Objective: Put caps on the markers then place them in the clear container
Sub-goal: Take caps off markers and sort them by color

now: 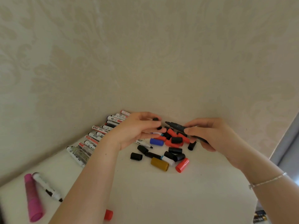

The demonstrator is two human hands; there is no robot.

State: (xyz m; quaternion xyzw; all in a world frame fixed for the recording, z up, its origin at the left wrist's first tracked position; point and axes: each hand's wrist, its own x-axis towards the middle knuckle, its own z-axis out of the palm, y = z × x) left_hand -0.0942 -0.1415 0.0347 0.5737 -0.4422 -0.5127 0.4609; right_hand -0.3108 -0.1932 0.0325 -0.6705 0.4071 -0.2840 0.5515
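Black marker [181,127] — uncapped, tip pointing left — was grasped in my right hand [210,135] at centre right of the frame. My left hand [137,130] pinched a small black cap [155,119] at its fingertips, apart from the tip. Loose caps [168,149] lay below on the white table [161,199]; a row of markers [97,138] lay at centre left.

Uncapped black marker [181,127] held level w/ tip left; loose caps [171,147] piled below; row of markers [95,136] left.
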